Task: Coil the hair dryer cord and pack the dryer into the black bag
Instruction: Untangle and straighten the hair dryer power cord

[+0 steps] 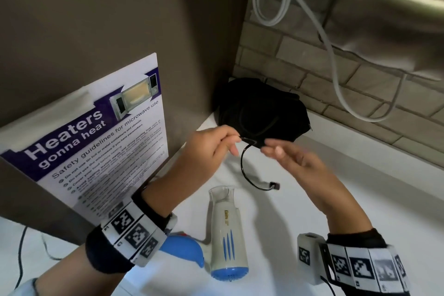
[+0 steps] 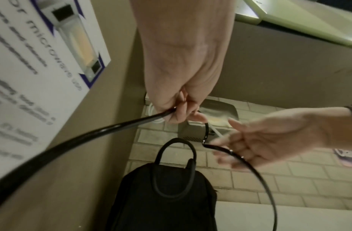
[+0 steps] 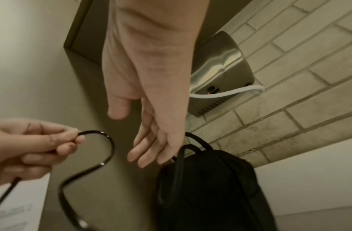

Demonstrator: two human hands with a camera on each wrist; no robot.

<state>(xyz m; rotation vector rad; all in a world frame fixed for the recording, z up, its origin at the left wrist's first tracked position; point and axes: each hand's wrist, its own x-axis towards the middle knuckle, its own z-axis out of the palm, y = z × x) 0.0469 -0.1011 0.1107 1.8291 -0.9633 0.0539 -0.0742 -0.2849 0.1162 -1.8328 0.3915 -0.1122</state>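
Note:
A white hair dryer (image 1: 227, 233) with blue stripes and a folded blue handle (image 1: 185, 249) lies on the white counter (image 1: 336, 199) near me. My left hand (image 1: 211, 146) pinches its black cord (image 1: 243, 166) between thumb and fingers, lifted above the counter; the cord's free end with the plug (image 1: 274, 185) lies on the counter. In the left wrist view the cord (image 2: 72, 140) runs back past the camera. My right hand (image 1: 293, 158) is open, fingers straight, just right of the cord loop (image 3: 104, 150). The black bag (image 1: 262, 109) with loop handles (image 2: 176, 154) stands in the corner behind the hands.
A poster (image 1: 96, 142) about microwave safety hangs on the brown panel to the left. A steel hand dryer (image 1: 394, 14) with a white cable (image 1: 331, 48) is fixed to the tiled wall at the back right.

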